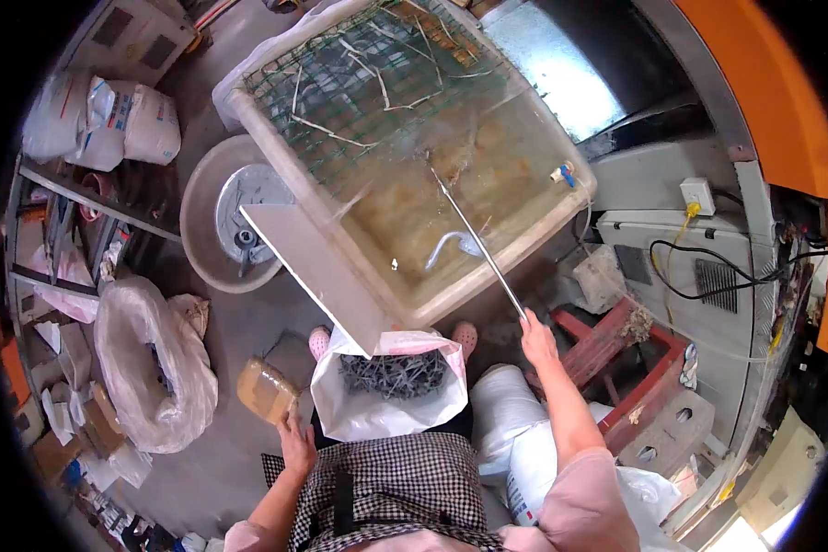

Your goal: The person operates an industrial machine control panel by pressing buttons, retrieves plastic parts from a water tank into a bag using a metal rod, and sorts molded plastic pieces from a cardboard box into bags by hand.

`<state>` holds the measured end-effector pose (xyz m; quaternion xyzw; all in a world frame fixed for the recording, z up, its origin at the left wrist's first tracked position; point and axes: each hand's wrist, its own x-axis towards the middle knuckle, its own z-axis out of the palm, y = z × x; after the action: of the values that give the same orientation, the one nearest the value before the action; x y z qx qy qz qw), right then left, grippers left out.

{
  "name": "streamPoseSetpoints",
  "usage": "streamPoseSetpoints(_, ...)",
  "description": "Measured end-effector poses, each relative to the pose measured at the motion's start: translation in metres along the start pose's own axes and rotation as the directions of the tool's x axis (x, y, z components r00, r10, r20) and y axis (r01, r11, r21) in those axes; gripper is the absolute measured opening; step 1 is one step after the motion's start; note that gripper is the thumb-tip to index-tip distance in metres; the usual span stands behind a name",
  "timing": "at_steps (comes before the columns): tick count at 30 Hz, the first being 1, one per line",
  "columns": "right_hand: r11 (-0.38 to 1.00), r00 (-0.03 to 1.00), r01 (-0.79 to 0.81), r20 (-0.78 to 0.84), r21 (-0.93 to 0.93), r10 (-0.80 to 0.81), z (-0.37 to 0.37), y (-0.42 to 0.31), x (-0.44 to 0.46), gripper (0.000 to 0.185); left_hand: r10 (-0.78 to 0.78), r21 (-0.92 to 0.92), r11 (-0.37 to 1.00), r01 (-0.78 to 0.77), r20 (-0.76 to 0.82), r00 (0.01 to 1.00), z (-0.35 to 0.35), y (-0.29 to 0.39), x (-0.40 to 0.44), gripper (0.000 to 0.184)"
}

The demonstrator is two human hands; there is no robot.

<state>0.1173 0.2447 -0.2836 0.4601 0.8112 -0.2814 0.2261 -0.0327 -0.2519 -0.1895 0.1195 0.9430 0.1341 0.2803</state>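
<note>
My right hand (pixel 538 340) is closed around the end of a long thin metal rod (pixel 477 235). The rod slants over the near rim of a pale water tank (pixel 317 225), and its far tip dips into the cloudy water. My left hand (pixel 296 446) is closed at the near edge of a brown, box-like thing with a shiny surface (pixel 267 391); its exact kind is unclear. Between the hands, in front of my checked apron, a white sack (pixel 340 419) stands with its mouth wide, full of thin dark grey pieces (pixel 396 375). A white board (pixel 308 271) leans from the tank's rim to the sack.
Green mesh (pixel 313 101) with pale sticks covers the tank's far part. A round basin (pixel 198 221) and a plastic-lined container (pixel 110 354) stand left. White sacks (pixel 511 414) and a red metal frame (pixel 635 391) are on the right, near a cabinet with cables (pixel 690 276).
</note>
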Motion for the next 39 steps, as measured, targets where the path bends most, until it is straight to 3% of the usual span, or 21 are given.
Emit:
streamPoseSetpoints(5,1.000,1.000,0.024,0.012,-0.017,-0.024,-0.010,-0.050,0.038,0.035,0.001,0.060,0.998,-0.003,0.035,0.999,-0.003,-0.013,-0.004,0.042)
streamPoseSetpoints(8,0.994,1.000,0.025,0.007,-0.105,-0.024,-0.029,-0.026,0.020,0.035,0.023,0.091,0.996,-0.025,0.023,0.999,-0.008,-0.025,-0.005,0.042)
streamPoseSetpoints(9,0.991,0.999,0.035,-0.004,-0.128,-0.036,-0.040,-0.008,0.004,0.035,0.052,0.091,0.994,-0.052,0.006,0.999,-0.010,-0.027,-0.006,0.041)
streamPoseSetpoints(10,0.985,1.000,0.017,0.010,-0.174,-0.016,-0.062,0.001,-0.021,0.036,-0.040,0.079,0.996,0.038,0.030,0.999,-0.012,-0.024,-0.005,0.040)
streamPoseSetpoints(12,0.965,1.000,0.004,-0.021,-0.264,-0.010,-0.095,0.040,-0.072,0.036,0.001,0.050,0.999,-0.003,0.040,0.999,-0.017,-0.022,-0.009,0.040)
streamPoseSetpoints(14,0.929,0.985,-0.144,0.038,-0.340,0.166,-0.139,0.058,-0.127,0.036,0.040,0.063,0.997,-0.042,0.021,0.999,-0.010,-0.027,-0.014,0.038)
streamPoseSetpoints(19,0.919,0.983,-0.167,0.010,-0.357,0.183,-0.204,0.098,-0.250,0.034,0.044,0.072,0.996,-0.051,0.097,0.994,-0.005,-0.020,-0.023,0.035)
streamPoseSetpoints(21,0.903,0.946,-0.285,0.060,-0.320,0.320,-0.216,0.100,-0.279,0.030,0.062,0.069,0.995,-0.069,0.094,0.994,-0.006,-0.015,-0.025,0.033)
streamPoseSetpoints(28,0.934,0.954,-0.241,0.111,-0.264,0.278,-0.199,0.096,-0.303,0.029,0.101,0.030,0.994,-0.105,0.112,0.989,-0.015,0.000,-0.024,0.032)
streamPoseSetpoints(30,0.910,0.937,-0.322,0.052,-0.261,0.346,-0.182,0.083,-0.295,0.030,0.124,0.040,0.991,-0.127,0.072,0.990,-0.017,-0.001,-0.024,0.032)
streamPoseSetpoints(34,0.947,0.947,-0.309,0.068,-0.081,0.315,-0.134,0.087,-0.293,0.033,0.103,0.031,0.994,-0.106,0.077,0.992,-0.016,-0.009,-0.023,0.033)
streamPoseSetpoints(39,0.945,0.943,-0.319,0.080,-0.065,0.324,-0.087,0.075,-0.256,0.034,0.077,0.019,0.997,-0.078,0.073,0.994,-0.009,-0.007,-0.024,0.034)
